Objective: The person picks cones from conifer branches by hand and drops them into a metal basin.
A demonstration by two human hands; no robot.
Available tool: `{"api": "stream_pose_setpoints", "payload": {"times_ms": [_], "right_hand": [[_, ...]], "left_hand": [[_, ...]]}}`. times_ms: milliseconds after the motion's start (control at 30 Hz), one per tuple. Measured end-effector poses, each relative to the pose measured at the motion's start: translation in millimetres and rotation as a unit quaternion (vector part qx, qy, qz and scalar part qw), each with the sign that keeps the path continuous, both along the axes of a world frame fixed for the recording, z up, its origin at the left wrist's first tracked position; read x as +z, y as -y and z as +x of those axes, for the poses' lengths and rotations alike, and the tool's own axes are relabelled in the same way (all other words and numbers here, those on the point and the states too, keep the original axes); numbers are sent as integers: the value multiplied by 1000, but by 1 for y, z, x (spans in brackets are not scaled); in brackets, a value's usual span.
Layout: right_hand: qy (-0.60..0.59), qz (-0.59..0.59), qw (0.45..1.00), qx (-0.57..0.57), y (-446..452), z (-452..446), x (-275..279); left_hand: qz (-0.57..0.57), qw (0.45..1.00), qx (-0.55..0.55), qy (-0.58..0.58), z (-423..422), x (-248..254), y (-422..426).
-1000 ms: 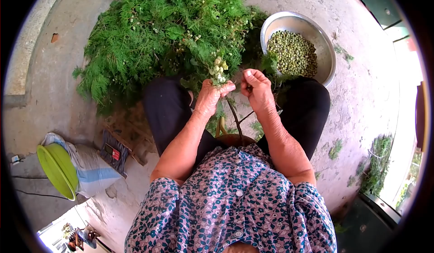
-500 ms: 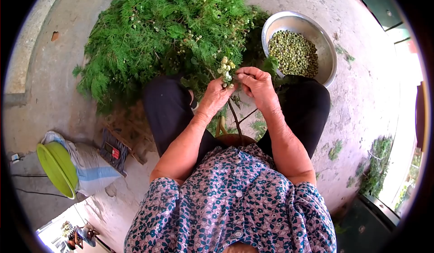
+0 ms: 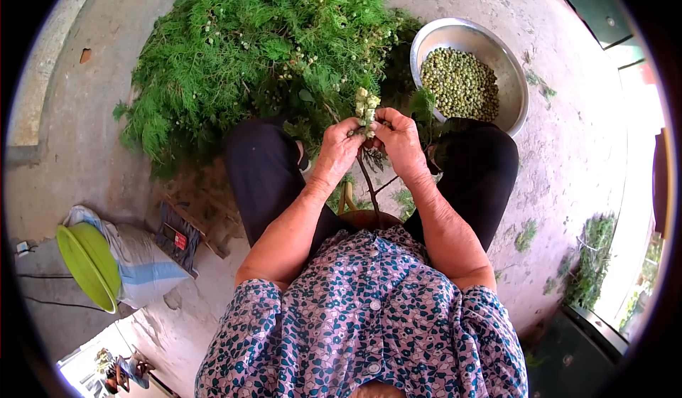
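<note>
A sprig of pale green cones (image 3: 366, 102) stands up between my hands, above my spread knees. My left hand (image 3: 337, 151) pinches the lower part of the sprig between thumb and fingers. Against its right side, the thumb and fingers of my right hand (image 3: 400, 142) close on the cones; how many they grip is hidden. A large heap of feathery green branches (image 3: 241, 57) with small cones lies just beyond. To the right of it, a metal basin (image 3: 514, 71) holds many picked green cones (image 3: 460, 84).
A brown stem (image 3: 369, 185) runs between my legs toward a round container (image 3: 369, 219). On the left lie a green plastic basin (image 3: 89, 266), a pale sack (image 3: 145, 266) and a dark thing with a red keypad (image 3: 180, 241). Loose green sprigs (image 3: 526, 234) are scattered on the concrete floor at right.
My right hand has come left and in against the sprig, from slightly apart. The sprig has shifted a little to the right and stands more upright.
</note>
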State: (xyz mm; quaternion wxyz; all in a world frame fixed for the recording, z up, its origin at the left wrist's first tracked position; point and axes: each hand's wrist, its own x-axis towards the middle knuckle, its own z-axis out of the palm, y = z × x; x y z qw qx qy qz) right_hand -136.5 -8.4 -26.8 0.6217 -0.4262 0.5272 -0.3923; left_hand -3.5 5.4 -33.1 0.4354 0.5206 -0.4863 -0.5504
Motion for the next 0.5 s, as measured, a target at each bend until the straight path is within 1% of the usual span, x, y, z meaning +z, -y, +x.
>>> {"api": "stream_pose_setpoints", "payload": {"times_ms": [33, 67, 100, 167, 233, 300, 333, 400, 500], "right_hand": [[0, 0, 1000, 0, 0, -2, -4], [156, 54, 986, -19, 1, -7, -12], [307, 106, 945, -37, 2, -8, -13], [291, 118, 948, -54, 2, -9, -10], [309, 90, 946, -36, 1, -9, -9], [319, 93, 942, -41, 0, -8, -6], [330, 96, 938, -47, 0, -8, -4], [340, 91, 934, -51, -1, -9, 1], [343, 83, 932, -80, -3, -9, 2]], "left_hand": [[44, 999, 4, -20, 3, -2, 0], [88, 995, 7, -40, 5, -3, 1], [87, 995, 7, -40, 6, -2, 1], [91, 995, 10, -36, 7, -2, 2], [93, 995, 11, -34, 7, 0, 2], [73, 997, 4, 23, 6, 3, 1], [73, 997, 4, 23, 6, -1, 1], [8, 999, 1, 47, 7, -9, 2], [-5, 997, 6, 76, 7, -9, 1]]}}
